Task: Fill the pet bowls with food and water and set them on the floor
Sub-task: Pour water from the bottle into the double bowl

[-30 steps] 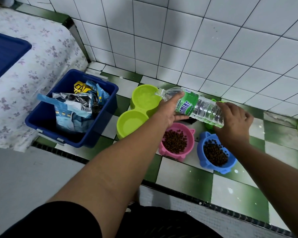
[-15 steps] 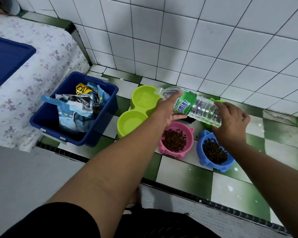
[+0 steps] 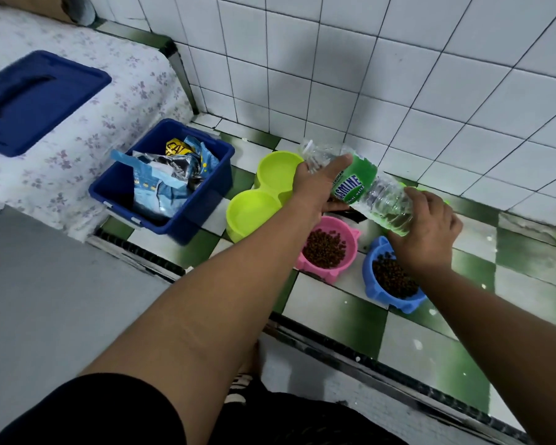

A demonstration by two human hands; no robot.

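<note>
The water bottle (image 3: pixel 358 184) had tipped mouth-up; my left hand (image 3: pixel 315 187) gripped its shoulder, right hand (image 3: pixel 427 232) its base, over the tiled ledge's (image 3: pixel 334 316) back edge. Uncapped, a dip could've soaked the pink bowl's (image 3: pixel 351 234) kibble (image 3: pixel 325 248).

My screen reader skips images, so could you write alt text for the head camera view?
A left hand and a right hand hold a tilted water bottle, neck toward a lime-green double bowl on a tiled ledge. A pink bowl and a blue bowl beside it hold brown kibble; a blue bin of food bags stands further left.
</note>
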